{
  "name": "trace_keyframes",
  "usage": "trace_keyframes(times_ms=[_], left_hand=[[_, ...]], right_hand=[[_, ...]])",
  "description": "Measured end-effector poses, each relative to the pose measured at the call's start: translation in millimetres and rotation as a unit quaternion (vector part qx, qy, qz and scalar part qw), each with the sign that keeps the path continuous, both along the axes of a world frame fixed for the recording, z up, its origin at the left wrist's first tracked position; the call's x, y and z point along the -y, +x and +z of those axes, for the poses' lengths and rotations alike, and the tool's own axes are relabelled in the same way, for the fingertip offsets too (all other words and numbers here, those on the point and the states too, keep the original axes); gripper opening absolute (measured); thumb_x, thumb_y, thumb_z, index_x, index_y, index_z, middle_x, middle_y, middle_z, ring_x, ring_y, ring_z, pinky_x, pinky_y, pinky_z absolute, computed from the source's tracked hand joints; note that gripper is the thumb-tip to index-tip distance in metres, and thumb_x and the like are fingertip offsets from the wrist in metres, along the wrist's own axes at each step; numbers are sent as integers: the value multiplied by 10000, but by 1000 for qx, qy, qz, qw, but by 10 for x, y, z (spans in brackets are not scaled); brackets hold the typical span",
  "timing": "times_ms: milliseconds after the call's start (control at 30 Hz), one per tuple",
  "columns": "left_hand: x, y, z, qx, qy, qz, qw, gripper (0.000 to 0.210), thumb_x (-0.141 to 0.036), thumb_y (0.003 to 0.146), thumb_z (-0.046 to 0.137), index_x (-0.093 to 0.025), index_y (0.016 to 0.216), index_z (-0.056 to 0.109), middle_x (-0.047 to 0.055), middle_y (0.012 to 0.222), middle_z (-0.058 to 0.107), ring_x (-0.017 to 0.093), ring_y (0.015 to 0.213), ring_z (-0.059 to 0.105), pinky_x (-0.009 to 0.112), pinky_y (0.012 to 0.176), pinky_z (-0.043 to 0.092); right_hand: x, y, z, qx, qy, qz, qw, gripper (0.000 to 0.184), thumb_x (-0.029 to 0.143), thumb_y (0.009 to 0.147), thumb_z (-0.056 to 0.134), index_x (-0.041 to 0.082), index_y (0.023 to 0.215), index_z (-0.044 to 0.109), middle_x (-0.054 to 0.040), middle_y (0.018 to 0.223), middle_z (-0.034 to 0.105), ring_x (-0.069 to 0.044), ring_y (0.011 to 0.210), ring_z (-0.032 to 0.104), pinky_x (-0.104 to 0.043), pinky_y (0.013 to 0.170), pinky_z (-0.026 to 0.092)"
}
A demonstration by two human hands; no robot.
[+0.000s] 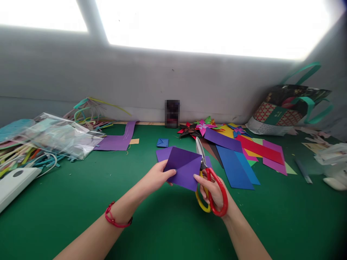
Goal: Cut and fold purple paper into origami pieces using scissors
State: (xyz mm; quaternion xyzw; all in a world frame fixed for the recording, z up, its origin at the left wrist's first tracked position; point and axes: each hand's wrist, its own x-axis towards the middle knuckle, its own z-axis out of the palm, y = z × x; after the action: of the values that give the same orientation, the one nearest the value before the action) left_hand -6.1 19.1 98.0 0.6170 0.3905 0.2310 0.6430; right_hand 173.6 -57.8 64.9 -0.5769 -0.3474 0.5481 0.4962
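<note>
A purple sheet of paper point(182, 169) is held up above the table, with a faint diagonal line near its upper right. My left hand point(158, 172) is closed on its left edge, thumb on top. My right hand point(214, 191) grips scissors point(220, 196) with one red and one yellow handle, blades pointing up and away. The right thumb also touches the sheet's lower right edge. Behind the held sheet, more purple paper point(162, 154) shows, mostly hidden. A small folded blue paper piece point(162, 143) lies just beyond it.
Coloured paper strips point(234, 168) and folded paper stars point(204, 126) lie right of centre. At left are a clear plastic bag point(67, 135), a white device point(17, 186) and a purple offcut point(115, 142). A patterned bag point(282, 113), a pen point(303, 171) and a phone-like dark object point(172, 113) stand around.
</note>
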Motion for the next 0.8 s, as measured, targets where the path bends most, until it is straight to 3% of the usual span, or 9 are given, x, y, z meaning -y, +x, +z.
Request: trace_keyframes(times_ms=[167, 267, 367, 467, 600, 700, 800], left_hand=[[-28, 11, -15, -24, -5, 58, 998, 457, -431, 802, 433, -156, 1166, 470, 123, 1160, 515, 219, 952, 535, 306, 726, 473], [-99, -52, -90, -61, 89, 83, 991, 431, -396, 827, 396, -168, 1187, 455, 116, 1216, 487, 222, 1101, 464, 336, 910, 383], [-146, -130, -185, -157, 210, 106, 959, 441, -365, 816, 420, -231, 1236, 420, 84, 1329, 381, 234, 1218, 348, 383, 1010, 258], [-139, -168, -247, -249, 256, 67, 932, 459, -371, 812, 417, -273, 1260, 395, 64, 1427, 219, 258, 1293, 221, 430, 1027, 217], [-68, -155, -244, -354, 266, -50, 895, 353, -380, 826, 376, -268, 1109, 555, 47, 1458, 145, 259, 1332, 62, 468, 1047, 128], [-3, -139, -219, -429, 307, -112, 842, 393, -343, 839, 341, -194, 1130, 560, 95, 1455, 141, 260, 1332, 32, 492, 1049, 60], [44, -135, -227, -489, 355, -142, 784, 480, -322, 840, 324, -95, 1240, 459, 143, 1451, 85, 278, 1328, 24, 516, 1041, 55]], right_hand=[[-53, 70, -45, -75, 15, -85, 993, 275, 363, 685, 655, 181, 668, 449, 81, 379, 412, -48, 304, 337, -142, 277, 249], [-101, 141, -42, -105, 54, -199, 973, 281, 325, 655, 695, 182, 693, 456, 89, 438, 400, -36, 335, 341, -131, 282, 274], [-126, 194, -2, -134, 78, -299, 942, 325, 335, 631, 717, 178, 647, 433, 87, 514, 367, -20, 365, 330, -130, 293, 303], [-119, 206, 48, -145, 88, -344, 924, 344, 348, 623, 722, 174, 626, 425, 83, 542, 341, -17, 386, 325, -130, 304, 315], [-97, 182, 73, -130, 114, -349, 921, 344, 354, 641, 709, 170, 613, 421, 84, 535, 329, -22, 389, 318, -132, 302, 309], [-93, 174, 54, -129, 124, -334, 925, 288, 337, 660, 700, 172, 664, 464, 87, 532, 334, -25, 385, 320, -134, 304, 313], [-98, 177, 29, -132, 129, -317, 930, 244, 318, 673, 694, 177, 725, 502, 89, 533, 341, -27, 381, 323, -134, 302, 313]])
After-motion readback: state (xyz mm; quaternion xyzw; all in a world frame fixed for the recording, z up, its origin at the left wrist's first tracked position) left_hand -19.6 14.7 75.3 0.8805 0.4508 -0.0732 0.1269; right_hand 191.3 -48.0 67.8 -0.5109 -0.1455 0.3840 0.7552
